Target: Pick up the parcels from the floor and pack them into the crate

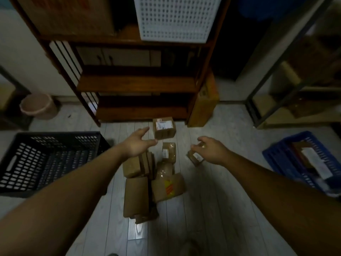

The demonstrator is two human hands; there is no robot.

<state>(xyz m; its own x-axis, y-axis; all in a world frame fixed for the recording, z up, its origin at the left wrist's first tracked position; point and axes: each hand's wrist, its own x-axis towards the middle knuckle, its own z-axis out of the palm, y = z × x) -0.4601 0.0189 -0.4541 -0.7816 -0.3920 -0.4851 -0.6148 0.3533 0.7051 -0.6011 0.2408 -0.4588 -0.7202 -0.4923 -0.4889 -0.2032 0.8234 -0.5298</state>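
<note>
We look down on a pile of brown parcels [136,196] lying on the pale plank floor [212,209] in front of a dark wooden shelf unit [136,84]. The left hand [137,143] hovers over the far end of the pile with its fingers spread wide and straight, holding nothing. Its fingertips are just beside a cube-shaped labelled box [164,129], and we cannot tell whether they touch it. The right hand [212,150] is off to the right of the pile, its fingers and thumb curled round a small parcel [195,157] with a white label. We cannot tell whether that parcel is lifted clear of the floor.

Between the two hands we see a tape-wrapped parcel [168,151]. Nearer us lies a flat parcel with an orange and yellow sticker [168,187].

A black crate [46,159] stands on the floor at the left, beside the left forearm. A blue crate [287,156] sits at the right with something labelled inside it. A white perforated basket [177,19] rests on the shelf unit's top. A pink bin [36,106] stands at the far left, and a cardboard carton [204,102] leans against the unit's right side.
</note>
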